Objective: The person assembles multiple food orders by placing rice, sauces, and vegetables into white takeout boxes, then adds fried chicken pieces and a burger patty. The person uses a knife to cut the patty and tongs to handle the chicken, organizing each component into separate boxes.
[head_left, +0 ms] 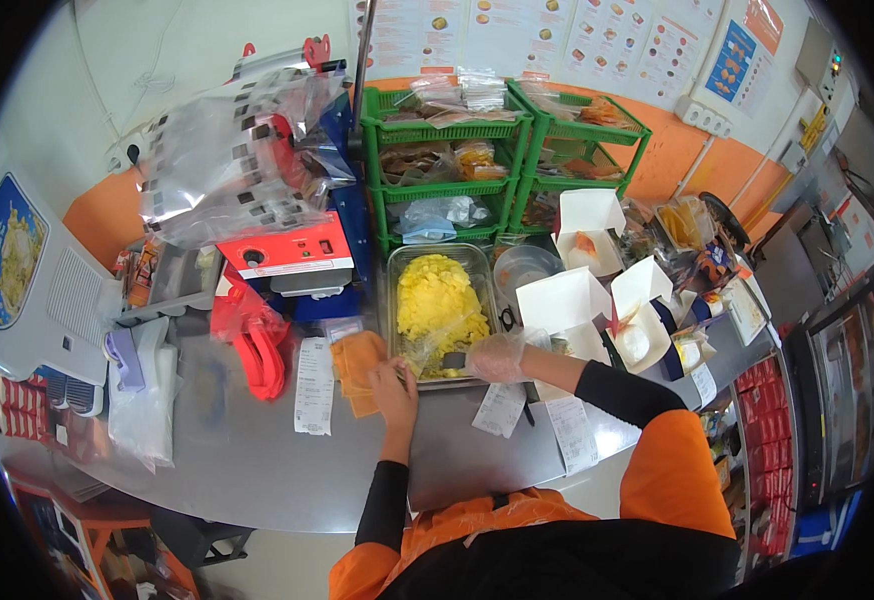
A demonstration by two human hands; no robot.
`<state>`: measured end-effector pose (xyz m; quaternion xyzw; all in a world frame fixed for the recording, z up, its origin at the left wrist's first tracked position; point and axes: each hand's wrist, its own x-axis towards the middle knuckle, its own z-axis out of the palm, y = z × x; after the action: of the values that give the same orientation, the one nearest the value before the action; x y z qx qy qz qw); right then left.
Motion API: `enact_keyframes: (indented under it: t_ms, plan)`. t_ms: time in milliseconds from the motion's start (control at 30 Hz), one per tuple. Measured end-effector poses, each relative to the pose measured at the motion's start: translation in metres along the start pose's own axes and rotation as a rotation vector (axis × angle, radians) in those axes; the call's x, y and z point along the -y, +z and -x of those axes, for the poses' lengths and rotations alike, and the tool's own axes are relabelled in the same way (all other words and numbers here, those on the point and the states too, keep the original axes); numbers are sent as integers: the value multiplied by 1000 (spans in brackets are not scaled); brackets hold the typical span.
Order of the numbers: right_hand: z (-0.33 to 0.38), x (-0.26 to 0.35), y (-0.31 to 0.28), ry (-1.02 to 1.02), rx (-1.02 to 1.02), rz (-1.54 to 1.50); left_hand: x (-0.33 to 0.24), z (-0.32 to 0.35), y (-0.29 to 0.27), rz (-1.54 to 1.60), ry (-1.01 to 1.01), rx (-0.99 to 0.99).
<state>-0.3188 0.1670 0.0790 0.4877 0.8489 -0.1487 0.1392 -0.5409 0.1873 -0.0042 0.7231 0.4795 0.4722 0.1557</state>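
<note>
1. Fingers of the left hand (394, 383) curl down at the near left corner of the metal tray (395, 300), beside an orange cloth (355, 368); whether they pinch anything I cannot tell.
2. Yellow food (439, 298) fills most of the tray, heaped toward the back, so little seems portioned out so far.
3. Right hand (497, 357), in a clear plastic glove, closes around a dark-handled tool at the tray's near edge, its tip in the food.
4. Paper slips (314, 385) lie on the steel counter (257, 470) on both sides of the hands.
5. White boxes (562, 300) stand open to the right; 1 at the back holds an orange piece, the rest look unfilled, which suggests filling is largely left.
</note>
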Motion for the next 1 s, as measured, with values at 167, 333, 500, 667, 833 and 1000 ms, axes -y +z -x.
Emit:
enact_keyframes:
  t_ms: [167, 333, 500, 667, 833, 1000]
  plan:
    - [9, -7, 20, 8, -292, -545, -1, 0, -6, -20, -9, -11]
    - [-4, -1, 49, 154, -371, -960, -3, 0, -7, -34, -53, 12]
    - [-6, -3, 74, 376, -220, -2001, -6, -1, -7, -35, -40, 1]
    - [6, 28, 48, 535, -404, -2232, -4, 1, -10, -62, -67, 29]
    - [20, 39, 40, 539, -411, -2279, -11, -3, -22, 72, -139, 81]
    - [104, 63, -7, 395, -606, -2341, -44, -3, -38, -29, 64, -177]
